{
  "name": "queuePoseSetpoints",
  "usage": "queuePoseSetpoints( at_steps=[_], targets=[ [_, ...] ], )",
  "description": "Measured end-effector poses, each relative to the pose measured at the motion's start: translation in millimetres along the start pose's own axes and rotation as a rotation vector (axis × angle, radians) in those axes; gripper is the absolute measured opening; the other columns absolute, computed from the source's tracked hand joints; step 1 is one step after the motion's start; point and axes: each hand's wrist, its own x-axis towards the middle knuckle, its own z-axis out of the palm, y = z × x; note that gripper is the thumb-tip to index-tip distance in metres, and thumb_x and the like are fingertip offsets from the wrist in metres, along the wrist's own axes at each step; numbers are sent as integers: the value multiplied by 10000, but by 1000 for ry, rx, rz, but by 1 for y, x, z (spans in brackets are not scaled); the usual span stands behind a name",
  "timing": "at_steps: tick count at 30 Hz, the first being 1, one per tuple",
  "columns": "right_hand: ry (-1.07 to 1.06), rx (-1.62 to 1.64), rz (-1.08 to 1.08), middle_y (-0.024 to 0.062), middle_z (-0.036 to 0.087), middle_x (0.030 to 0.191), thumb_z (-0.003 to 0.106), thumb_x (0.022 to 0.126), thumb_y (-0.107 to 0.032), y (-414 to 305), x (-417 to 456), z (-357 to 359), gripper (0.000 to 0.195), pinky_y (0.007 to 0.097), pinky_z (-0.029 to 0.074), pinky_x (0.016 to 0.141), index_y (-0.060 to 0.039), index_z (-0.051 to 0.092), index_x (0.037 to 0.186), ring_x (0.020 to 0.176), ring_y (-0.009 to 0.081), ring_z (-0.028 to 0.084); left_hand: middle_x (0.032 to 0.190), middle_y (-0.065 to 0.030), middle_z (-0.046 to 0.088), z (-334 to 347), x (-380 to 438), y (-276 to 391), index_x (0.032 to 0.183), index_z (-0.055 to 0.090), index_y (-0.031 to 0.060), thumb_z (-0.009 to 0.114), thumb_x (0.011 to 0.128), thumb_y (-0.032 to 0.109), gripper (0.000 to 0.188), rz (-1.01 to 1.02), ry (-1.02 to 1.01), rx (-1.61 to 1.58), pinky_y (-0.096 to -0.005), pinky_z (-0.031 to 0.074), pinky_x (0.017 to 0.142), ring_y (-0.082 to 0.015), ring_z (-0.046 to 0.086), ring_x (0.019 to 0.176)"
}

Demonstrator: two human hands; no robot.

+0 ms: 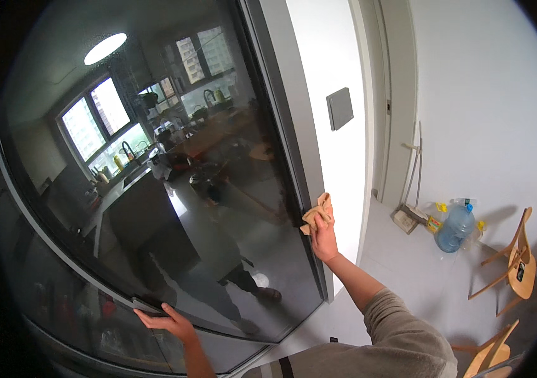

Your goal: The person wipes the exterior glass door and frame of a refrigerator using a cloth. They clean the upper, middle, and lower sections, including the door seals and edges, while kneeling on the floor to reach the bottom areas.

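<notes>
A tan cloth [318, 215] is bunched in my right hand [326, 241], which presses it to the dark frame [292, 163] along the right side of a glass sliding door. My left hand [169, 323] rests at the handle [148, 304] on the door's other upright, fingers spread and thumb up. The dark glass pane [145, 245] between my hands mirrors a person's body and shows a kitchen with a sink and windows. Which parts are reflection and which lie behind the glass I cannot fully tell.
A grey wall switch [340, 109] sits on the white wall right of the frame. Beyond it stand a dustpan [406, 220], a large blue water bottle [455, 229] and an oil bottle [433, 224]. A wooden chair [521, 269] holds a phone-like dark object; another chair [490, 354] is nearer.
</notes>
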Motion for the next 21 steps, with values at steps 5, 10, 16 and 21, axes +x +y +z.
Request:
queuePoseSetpoints(
  at_steps=[5, 10, 16, 21],
  targets=[
    [111, -2, -243, 257, 363, 1457, 598, 827, 50, -14, 91, 2, 426, 499, 365, 1081, -82, 613, 1232, 1343, 465, 384, 1505, -247, 244, 15, -3, -20, 1508, 212, -43, 435, 1046, 327, 632, 32, 124, -26, -486, 288, 1091, -369, 283, 1368],
    [350, 59, -335, 238, 370, 1447, 616, 811, 49, -54, 157, -1, 436, 491, 367, 1078, -103, 633, 1219, 1319, 461, 405, 1483, -259, 320, 11, 2, -13, 1484, 272, -52, 388, 1054, 363, 609, 72, 173, 106, -493, 311, 1074, -386, 338, 1347],
    [81, -61, -151, 272, 393, 1413, 653, 785, 10, -1, 63, 14, 347, 516, 345, 1084, -71, 685, 1121, 1315, 496, 389, 1473, -274, 329, 22, -4, -63, 1459, 299, -98, 344, 1057, 373, 621, 221, 197, 278, -488, 314, 1069, -409, 352, 1321],
    [-205, -15, 64, 298, 393, 1390, 633, 806, 15, 35, -26, 3, 366, 516, 337, 1083, -79, 669, 1158, 1313, 510, 374, 1463, -285, 338, 21, -3, -60, 1463, 287, -103, 329, 1059, 370, 624, 248, 208, 293, -468, 305, 1073, -400, 335, 1327]
  ],
)
